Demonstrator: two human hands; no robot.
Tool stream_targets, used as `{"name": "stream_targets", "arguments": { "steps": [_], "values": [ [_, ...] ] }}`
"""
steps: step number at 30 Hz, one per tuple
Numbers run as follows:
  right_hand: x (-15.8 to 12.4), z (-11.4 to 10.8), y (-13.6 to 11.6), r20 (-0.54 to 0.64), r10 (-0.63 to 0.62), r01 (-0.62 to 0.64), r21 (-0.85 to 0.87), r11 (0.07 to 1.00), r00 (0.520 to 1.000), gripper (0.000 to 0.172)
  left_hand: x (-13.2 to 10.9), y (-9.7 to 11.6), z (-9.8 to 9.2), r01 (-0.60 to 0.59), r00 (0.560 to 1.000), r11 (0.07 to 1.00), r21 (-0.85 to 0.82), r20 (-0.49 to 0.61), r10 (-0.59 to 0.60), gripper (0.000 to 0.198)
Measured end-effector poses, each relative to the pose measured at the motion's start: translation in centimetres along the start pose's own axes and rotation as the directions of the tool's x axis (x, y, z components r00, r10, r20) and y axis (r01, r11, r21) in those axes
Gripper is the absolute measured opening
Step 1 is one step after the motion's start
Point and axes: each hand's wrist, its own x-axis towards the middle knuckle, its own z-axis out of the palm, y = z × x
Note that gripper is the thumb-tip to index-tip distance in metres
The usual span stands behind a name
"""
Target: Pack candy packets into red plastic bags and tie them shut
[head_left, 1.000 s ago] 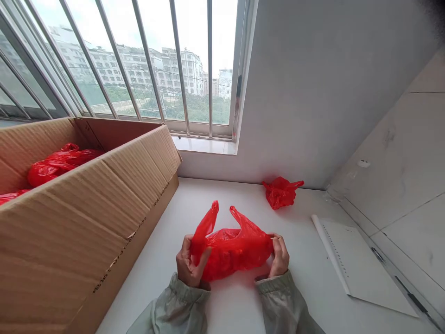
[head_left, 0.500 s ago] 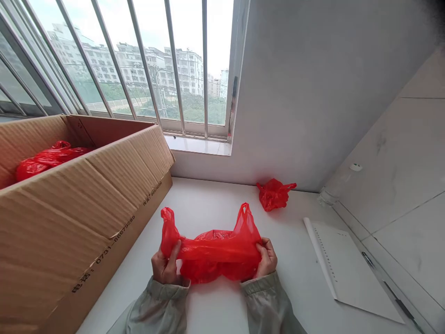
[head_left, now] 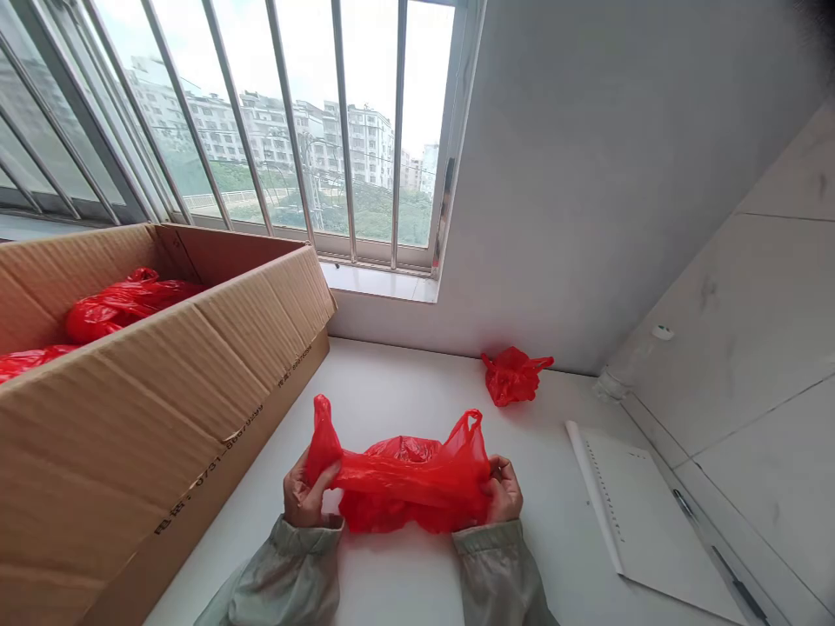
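Left hand and right hand pinching opposite sides of red bag, stretched between them. My hands are apart, above counter.

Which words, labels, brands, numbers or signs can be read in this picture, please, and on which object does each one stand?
"电话: 0731-8667": on the side of the cardboard box; the last digits are blurred.
A second printed line, farther along that side: too small to read surely.
Notebook: tiny marks, too small to read.
Held red bag: no text seen.
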Motion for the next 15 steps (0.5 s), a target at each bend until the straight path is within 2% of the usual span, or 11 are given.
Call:
{"name": "stream_targets", "arguments": {
  "steps": [4,8,10,13,15],
  "values": [
    [0.0,0.6,-0.9,-0.029,0.076,-0.073,0.107,0.992,0.997,0.022,0.0,1.9,0.2,-0.037,0.997,0.999,-0.029,0.072,0.039,0.03],
    [0.1,0.9,-2.2,0.061,0.057,-0.057,0.008,0.998,0.997,0.032,0.7,4.5,0.1,-0.125,0.989,0.992,-0.017,0.079,0.126,0.029],
    [0.1,0.8,-2.6,0.08,0.029,-0.026,-0.044,0.999,0.996,0.034,1.3,5.8,-0.2,-0.188,0.975,0.982,0.028,0.128,0.183,0.029],
    [0.2,0.4,-2.7,0.052,0.011,-0.007,-0.071,0.997,0.999,0.035,1.9,7.9,-0.6,-0.344,0.927,0.908,0.241,0.243,0.287,0.028],
    [0.3,0.0,-2.8,0.045,-0.01,0.014,-0.093,0.996,0.999,0.033,1.9,9.4,-0.6,-0.467,0.881,0.772,0.43,0.301,0.365,0.031]
  ]
}}
